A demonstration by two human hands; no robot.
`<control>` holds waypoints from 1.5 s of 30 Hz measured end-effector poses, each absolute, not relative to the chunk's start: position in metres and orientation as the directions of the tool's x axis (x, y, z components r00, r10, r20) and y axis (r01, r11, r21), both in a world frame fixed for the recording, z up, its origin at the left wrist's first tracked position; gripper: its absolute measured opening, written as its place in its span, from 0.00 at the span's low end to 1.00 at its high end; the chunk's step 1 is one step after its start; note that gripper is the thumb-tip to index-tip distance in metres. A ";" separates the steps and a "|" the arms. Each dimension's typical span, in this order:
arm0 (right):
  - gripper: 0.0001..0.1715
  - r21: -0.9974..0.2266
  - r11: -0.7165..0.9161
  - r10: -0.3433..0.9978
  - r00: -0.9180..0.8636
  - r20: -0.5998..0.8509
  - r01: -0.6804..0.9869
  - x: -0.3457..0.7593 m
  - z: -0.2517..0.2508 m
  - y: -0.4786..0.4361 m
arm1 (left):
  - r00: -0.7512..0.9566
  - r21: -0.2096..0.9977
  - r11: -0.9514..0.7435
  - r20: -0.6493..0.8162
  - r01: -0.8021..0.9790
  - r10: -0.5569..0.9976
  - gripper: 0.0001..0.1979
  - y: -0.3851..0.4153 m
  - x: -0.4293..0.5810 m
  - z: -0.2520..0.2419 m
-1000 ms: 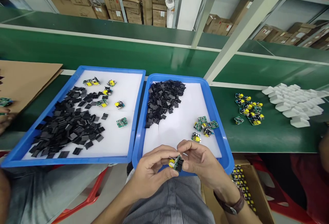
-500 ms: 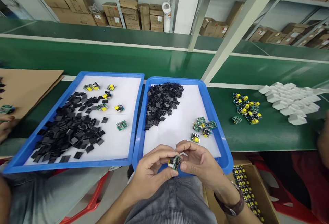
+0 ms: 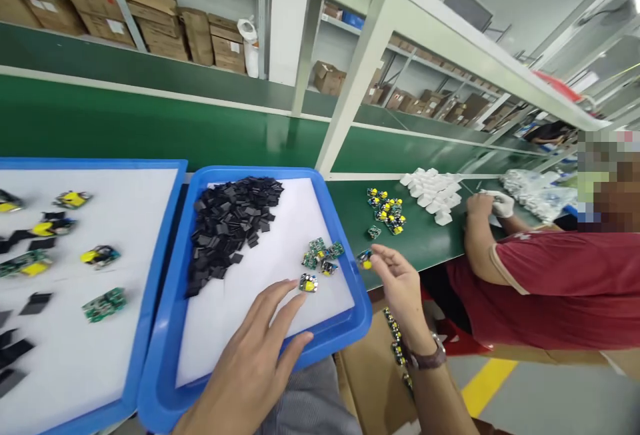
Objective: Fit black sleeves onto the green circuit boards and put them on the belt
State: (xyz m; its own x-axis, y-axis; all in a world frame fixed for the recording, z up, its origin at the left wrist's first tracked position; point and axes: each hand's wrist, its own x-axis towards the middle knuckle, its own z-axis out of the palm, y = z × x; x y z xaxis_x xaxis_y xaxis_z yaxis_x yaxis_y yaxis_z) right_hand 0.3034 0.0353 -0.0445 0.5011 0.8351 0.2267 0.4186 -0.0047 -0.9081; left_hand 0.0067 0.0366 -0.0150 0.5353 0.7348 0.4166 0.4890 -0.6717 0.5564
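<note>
My right hand pinches a small circuit board with a yellow part on it, just past the right rim of the blue tray. My left hand is over the tray's near side, fingers spread, holding nothing. Its fingertips are close to another circuit board with a yellow block; whether they touch it I cannot tell. Behind that board lies a small cluster of green circuit boards. A heap of thin black squares fills the tray's left and far part.
A second blue tray with boards and black pieces stands at left. On the green bench are a board pile and white housings. A carton holding boards is below right. A co-worker in a red shirt sits at right.
My view has swung right. My hands have come apart: the right carries the board rightward past the tray rim, while the left has let go and opened over the tray.
</note>
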 end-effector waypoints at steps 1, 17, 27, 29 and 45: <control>0.27 -0.885 -0.023 0.802 0.537 0.261 0.465 0.327 -0.051 0.043 | 0.563 0.511 -0.693 0.412 0.508 0.717 0.20 0.040 0.008 -0.019; 0.36 -0.065 0.108 0.903 -0.071 0.424 0.992 0.410 -0.068 0.155 | 0.786 0.104 -0.817 0.230 0.567 0.574 0.20 0.068 0.038 -0.055; 0.26 0.041 0.038 0.920 -0.051 0.389 0.998 0.442 -0.061 0.221 | 0.701 0.214 -0.773 0.329 0.597 0.633 0.20 0.062 0.027 -0.063; 0.22 0.022 0.029 0.911 -0.036 0.411 0.999 0.440 -0.059 0.221 | 0.709 0.186 -0.765 0.291 0.617 0.643 0.22 0.061 0.029 -0.057; 0.18 -0.336 0.661 0.750 -0.608 0.261 0.671 0.232 0.006 0.152 | 0.733 0.236 -0.749 0.170 0.619 0.659 0.15 0.039 0.049 -0.033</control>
